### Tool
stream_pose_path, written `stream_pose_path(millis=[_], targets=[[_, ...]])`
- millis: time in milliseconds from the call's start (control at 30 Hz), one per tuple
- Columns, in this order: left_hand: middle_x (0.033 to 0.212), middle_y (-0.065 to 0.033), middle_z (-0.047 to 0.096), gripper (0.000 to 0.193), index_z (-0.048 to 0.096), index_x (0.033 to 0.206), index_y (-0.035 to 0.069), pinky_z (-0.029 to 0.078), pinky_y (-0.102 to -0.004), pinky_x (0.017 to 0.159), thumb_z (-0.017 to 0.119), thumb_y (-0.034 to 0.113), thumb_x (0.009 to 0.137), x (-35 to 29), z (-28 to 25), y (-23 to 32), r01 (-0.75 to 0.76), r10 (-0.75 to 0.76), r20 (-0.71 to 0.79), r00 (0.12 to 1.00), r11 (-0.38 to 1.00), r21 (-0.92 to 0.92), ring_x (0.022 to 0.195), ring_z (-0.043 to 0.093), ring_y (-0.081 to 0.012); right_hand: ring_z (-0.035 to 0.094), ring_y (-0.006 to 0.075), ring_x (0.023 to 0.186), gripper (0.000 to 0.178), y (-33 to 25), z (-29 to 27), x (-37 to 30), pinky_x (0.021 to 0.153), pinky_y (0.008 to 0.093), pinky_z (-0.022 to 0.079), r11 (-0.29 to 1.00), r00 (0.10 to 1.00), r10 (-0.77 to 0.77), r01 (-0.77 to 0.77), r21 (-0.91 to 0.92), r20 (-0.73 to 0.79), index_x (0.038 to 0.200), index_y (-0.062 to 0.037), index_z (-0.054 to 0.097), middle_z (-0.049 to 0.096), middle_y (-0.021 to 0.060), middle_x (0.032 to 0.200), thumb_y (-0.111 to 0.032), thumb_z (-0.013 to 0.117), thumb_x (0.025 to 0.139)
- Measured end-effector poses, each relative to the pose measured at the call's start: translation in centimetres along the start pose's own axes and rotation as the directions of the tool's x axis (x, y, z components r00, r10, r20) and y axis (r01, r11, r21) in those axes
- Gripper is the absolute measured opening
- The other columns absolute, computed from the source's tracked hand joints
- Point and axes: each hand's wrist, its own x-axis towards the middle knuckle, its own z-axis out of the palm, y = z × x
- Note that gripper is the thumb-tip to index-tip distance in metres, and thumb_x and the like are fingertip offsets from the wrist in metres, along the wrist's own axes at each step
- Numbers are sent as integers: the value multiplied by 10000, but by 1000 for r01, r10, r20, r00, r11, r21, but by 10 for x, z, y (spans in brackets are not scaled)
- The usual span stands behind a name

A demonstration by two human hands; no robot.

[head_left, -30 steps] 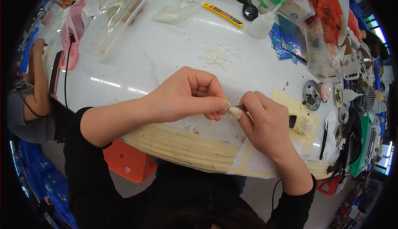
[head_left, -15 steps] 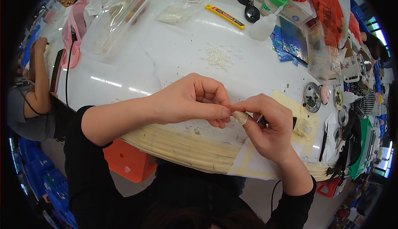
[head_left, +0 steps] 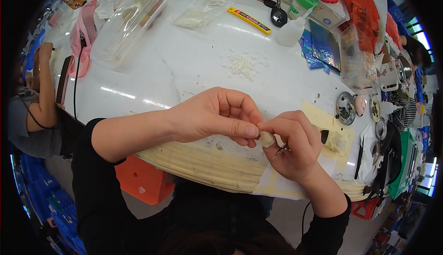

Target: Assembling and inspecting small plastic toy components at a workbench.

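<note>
My left hand (head_left: 217, 118) and my right hand (head_left: 290, 144) meet over the near edge of the white table (head_left: 184, 65). Between their fingertips sits a small cream-coloured piece (head_left: 266, 138), pinched by the thumb and fingers of both hands. A thin metal tool (head_left: 279, 151) lies across my right palm, tucked under the fingers. A little pile of tiny white beads (head_left: 242, 64) lies on the table beyond my hands.
A yellow utility knife (head_left: 251, 20), a car key (head_left: 278, 15), a white squeeze bottle (head_left: 295, 27) and clear plastic boxes (head_left: 127, 21) stand at the far side. Small round tins (head_left: 346, 108) sit at the right. Another person's arm (head_left: 44, 93) shows at the left. An orange stool (head_left: 140, 181) stands below.
Both hands have shifted slightly right and closer together, with the fingers re-gripping the small cream piece. Nothing else on the table has moved.
</note>
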Motion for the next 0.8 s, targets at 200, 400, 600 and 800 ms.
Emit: stream_pose_path(millis=[200,400,600,800], targets=[[910,-108,705,139,664,993,-18,568,-265,752,673,89,904,-1,2,1,-18,19,-20,1000,999,49,816,692,-152,543,147,528,314,1,3,-2,420,267,406,999,999,-34,33,-34,-22,905,-65,647,555,34,721,31,742,622],[861,-105,698,116,665,942,-18,570,-269,737,687,86,895,0,-1,0,-92,97,-44,994,990,102,780,681,-139,543,154,530,300,0,1,0,421,266,404,1000,1000,15,-15,-27,2,895,-53,642,558,50,720,35,737,624],[841,-100,698,97,667,911,-15,571,-270,724,679,81,900,1,1,-2,-109,120,-92,988,987,121,777,680,-140,534,149,520,305,3,3,0,418,262,396,999,1000,0,0,-40,-14,892,-56,642,563,44,726,30,736,616],[845,-102,702,109,676,919,-19,569,-262,706,676,90,904,-1,2,4,-22,37,-146,989,995,102,768,680,-139,527,140,510,389,5,4,-4,423,261,403,991,999,-52,49,-124,-14,930,-76,669,563,27,731,1,739,556]])
